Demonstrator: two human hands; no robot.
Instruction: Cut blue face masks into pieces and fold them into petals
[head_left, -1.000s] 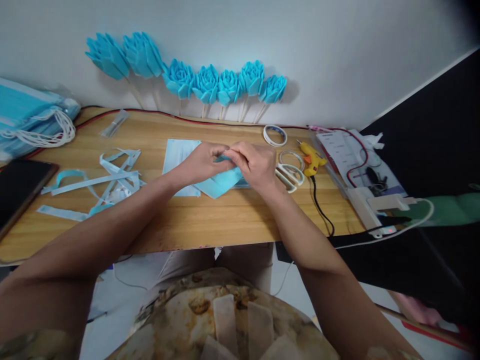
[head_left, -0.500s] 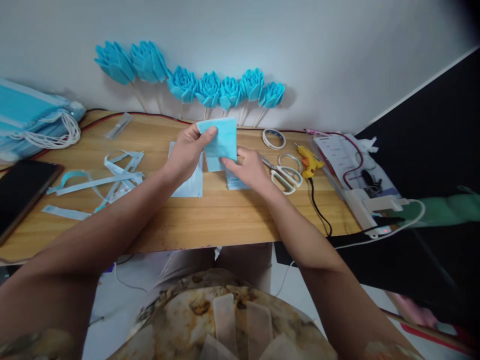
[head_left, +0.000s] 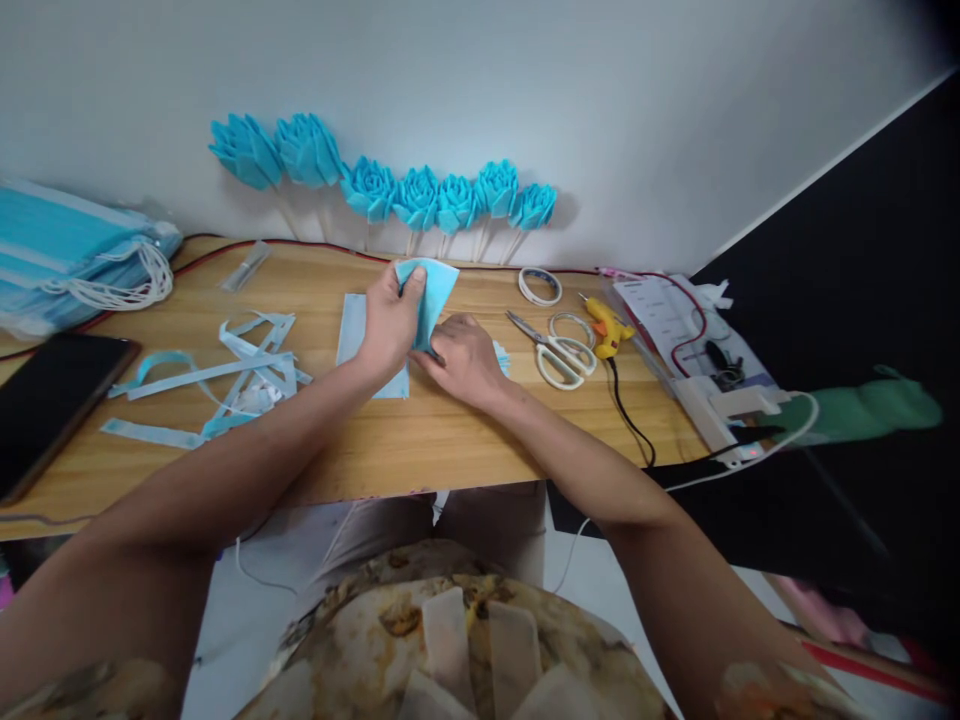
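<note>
Head view: left hand (head_left: 390, 325) is clenched round the blue sheet piece (head_left: 436, 283), thumb on its face, held just above the table (head_left: 450, 440). Right hand (head_left: 463, 362) pinches the piece's lower corner, knuckles resting on the table over a small blue stack (head_left: 501, 357). A flat blue sheet (head_left: 351, 335) lies under the left wrist. Scissors (head_left: 559, 355) and glue gun (head_left: 606, 328) sit near the right hand, untouched.

Judgement on the fold: keep the lower corner pinned, line up the edges before creasing, and press the crease against the table.

Versus 0.5 s ago: the piece was an open rectangle held higher. Now it's angled to a point and lower, and the hands are closer together.
</note>
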